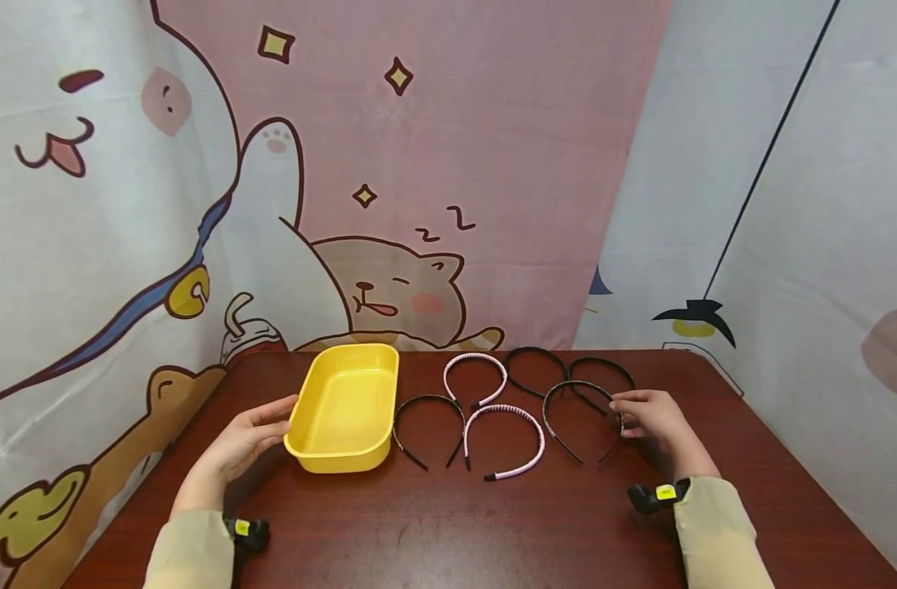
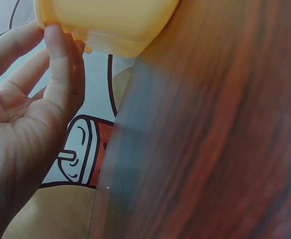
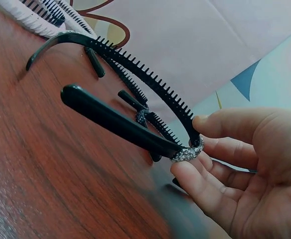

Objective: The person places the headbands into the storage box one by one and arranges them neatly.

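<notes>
My left hand [image 1: 242, 442] pinches the left rim of a yellow plastic tray [image 1: 345, 409]; in the left wrist view fingertips meet the tray's edge. At the right, my right hand [image 1: 651, 417] holds one side of a black headband [image 3: 120, 122] between thumb and fingers. Silver glitter covers part of this headband, and comb teeth line its inside. Its arch tilts up in the head view, overlapping two black headbands [image 1: 537, 349] behind it. Two pale pink headbands [image 1: 522, 468] lie left of it, and another black headband [image 1: 430, 398] lies beside the tray.
The dark red-brown table [image 1: 434, 540] ends at a cartoon-printed cloth [image 1: 493, 164], which also hangs along both sides. Both wrists carry a small black camera [image 1: 251, 533].
</notes>
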The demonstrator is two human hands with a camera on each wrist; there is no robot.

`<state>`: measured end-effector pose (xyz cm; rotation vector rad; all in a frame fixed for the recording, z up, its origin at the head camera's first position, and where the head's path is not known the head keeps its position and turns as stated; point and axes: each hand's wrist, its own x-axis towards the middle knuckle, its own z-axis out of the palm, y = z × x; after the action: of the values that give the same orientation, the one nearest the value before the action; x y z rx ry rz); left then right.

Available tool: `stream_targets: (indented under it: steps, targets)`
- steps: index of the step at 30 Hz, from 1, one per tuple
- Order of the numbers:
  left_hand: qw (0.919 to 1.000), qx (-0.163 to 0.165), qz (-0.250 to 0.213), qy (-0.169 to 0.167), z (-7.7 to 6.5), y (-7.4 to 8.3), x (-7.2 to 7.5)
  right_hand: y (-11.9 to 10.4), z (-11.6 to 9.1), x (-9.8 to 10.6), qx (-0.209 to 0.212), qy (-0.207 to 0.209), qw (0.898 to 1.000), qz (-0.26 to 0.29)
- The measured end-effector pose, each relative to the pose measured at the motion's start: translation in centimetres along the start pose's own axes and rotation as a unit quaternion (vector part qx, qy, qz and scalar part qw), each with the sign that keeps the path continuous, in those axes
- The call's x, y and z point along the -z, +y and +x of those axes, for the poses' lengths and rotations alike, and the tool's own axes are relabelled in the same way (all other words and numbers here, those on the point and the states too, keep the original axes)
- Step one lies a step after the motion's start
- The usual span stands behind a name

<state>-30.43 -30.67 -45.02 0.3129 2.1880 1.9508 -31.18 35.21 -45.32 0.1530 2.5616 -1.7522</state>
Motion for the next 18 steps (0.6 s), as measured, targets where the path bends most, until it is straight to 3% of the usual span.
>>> stream_targets:
  steps: [18]
  targets:
    - [1.0000, 0.000, 0.003, 0.000, -0.23, 0.05, 0.01, -0.92, -0.14, -0.90, 0.002, 0.027, 1.000, 0.004]
